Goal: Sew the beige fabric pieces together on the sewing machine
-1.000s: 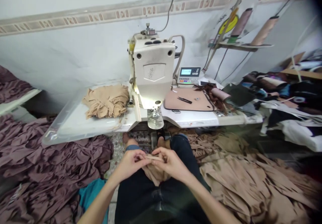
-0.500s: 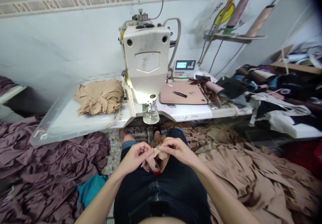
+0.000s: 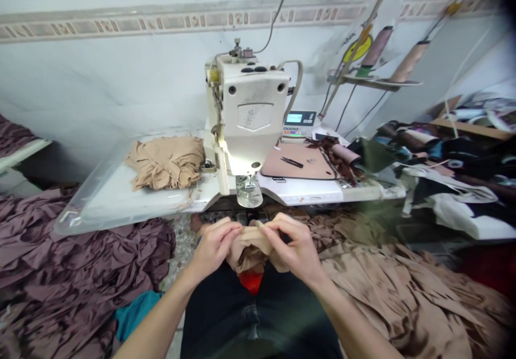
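The left hand (image 3: 216, 245) and right hand (image 3: 295, 247), slightly apart, each pinch the beige cloth (image 3: 250, 245) spanning between them over the lap (image 3: 229, 310), on the near side of the sewing machine (image 3: 253, 120).

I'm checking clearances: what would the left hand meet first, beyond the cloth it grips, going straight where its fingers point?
Probably the right hand, opposite the left hand on the same beige cloth, though depth is unclear.

This is a sewing workshop, shown by the sewing machine (image 3: 255, 117) at the front edge of the worktop (image 3: 312, 191), thread cones (image 3: 410, 62) above its right back corner, and mauve cloth (image 3: 88, 273) heaped below its left front corner.
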A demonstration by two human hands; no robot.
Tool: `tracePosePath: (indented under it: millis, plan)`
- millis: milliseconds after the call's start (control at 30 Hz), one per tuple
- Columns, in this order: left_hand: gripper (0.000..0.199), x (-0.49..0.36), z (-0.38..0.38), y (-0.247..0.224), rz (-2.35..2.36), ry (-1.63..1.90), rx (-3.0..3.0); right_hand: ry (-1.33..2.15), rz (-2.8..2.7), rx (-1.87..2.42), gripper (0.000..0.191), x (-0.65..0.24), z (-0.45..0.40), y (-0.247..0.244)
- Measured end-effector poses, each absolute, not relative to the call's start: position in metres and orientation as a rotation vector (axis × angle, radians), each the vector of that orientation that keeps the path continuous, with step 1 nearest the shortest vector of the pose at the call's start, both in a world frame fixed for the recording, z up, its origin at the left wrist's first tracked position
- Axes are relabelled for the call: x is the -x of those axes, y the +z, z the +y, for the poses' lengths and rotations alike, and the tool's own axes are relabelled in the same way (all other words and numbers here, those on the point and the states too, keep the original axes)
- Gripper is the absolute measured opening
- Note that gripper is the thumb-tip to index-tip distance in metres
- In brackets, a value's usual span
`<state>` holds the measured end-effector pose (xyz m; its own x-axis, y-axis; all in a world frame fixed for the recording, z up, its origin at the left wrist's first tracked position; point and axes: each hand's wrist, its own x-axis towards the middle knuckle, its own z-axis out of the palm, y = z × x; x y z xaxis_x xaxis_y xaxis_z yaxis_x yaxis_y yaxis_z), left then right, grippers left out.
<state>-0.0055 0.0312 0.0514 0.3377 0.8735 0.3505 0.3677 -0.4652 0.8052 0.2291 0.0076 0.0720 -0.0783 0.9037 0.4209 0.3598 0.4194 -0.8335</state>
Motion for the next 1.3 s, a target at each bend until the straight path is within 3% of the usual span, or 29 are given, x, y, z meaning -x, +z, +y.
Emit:
tracePosePath:
  millis: [200, 533, 867, 1100, 1300]
  plan:
    - [0.034, -0.005, 0.050, 0.069, 1.100, 1.080, -1.789, 0.679, -1.510, 1.136, 0.033, -0.228, 0.035, 0.075]
    - [0.038, -0.015, 0.078, 0.083, 1.232, 1.144, -1.484, 1.032, -1.240, 1.128, 0.045, -0.230, 0.069, 0.063]
    - [0.030, -0.028, 0.103, 0.082, 1.232, 1.341, -1.452, 0.943, -1.195, 1.117, 0.045, -0.233, 0.093, 0.062]
    - [0.040, -0.035, 0.115, 0.082, 1.115, 1.269, -1.336, 0.879, -1.209, 1.100, 0.039, -0.239, 0.104, 0.057]
    - [0.041, -0.024, 0.106, 0.066, 1.170, 1.365, -1.306, 0.962, -1.146, 1.146, 0.050, -0.243, 0.093, 0.030]
